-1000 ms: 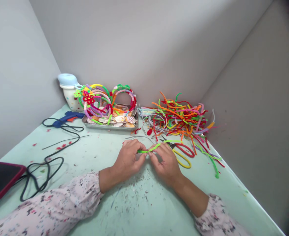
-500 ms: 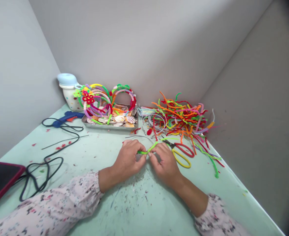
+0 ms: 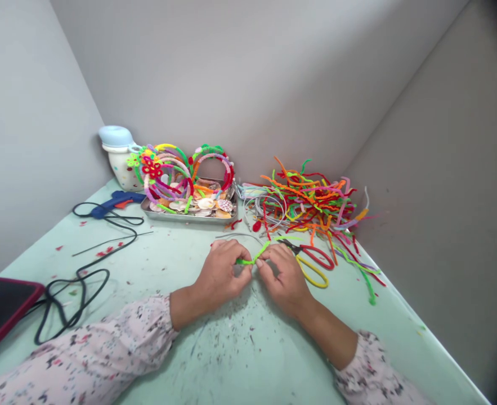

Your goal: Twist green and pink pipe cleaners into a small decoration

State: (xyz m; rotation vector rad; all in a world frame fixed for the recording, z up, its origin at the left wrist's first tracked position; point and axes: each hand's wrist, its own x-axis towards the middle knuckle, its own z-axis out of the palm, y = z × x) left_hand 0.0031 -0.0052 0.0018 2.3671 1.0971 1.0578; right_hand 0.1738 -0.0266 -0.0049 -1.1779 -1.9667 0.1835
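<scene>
A bright green pipe cleaner (image 3: 262, 251) runs between my two hands over the middle of the table, bent upward where it leaves my left fingers. My left hand (image 3: 227, 269) is closed, pinching it between thumb and fingers. Close beside it, my right hand (image 3: 284, 277) is closed on the same pipe cleaner with thumb and fingertips. Behind the hands lies a thin grey wire loop (image 3: 246, 235), partly hidden; whether it passes through the fingers I cannot tell. Scissors (image 3: 311, 272) with one red and one yellow handle rest just right of my right hand.
A metal tray (image 3: 176, 217) holds shells and wrapped headbands (image 3: 227, 163). Tangled pipe cleaners (image 3: 311, 197) lie at the back right beside wire hoops (image 3: 265, 211). At left are a blue glue gun (image 3: 115, 201), black cable (image 3: 79, 275), phone (image 3: 7, 304) and white jar (image 3: 124, 169).
My right fingers have shifted very slightly on the green pipe cleaner. Both hands otherwise stay in the same place.
</scene>
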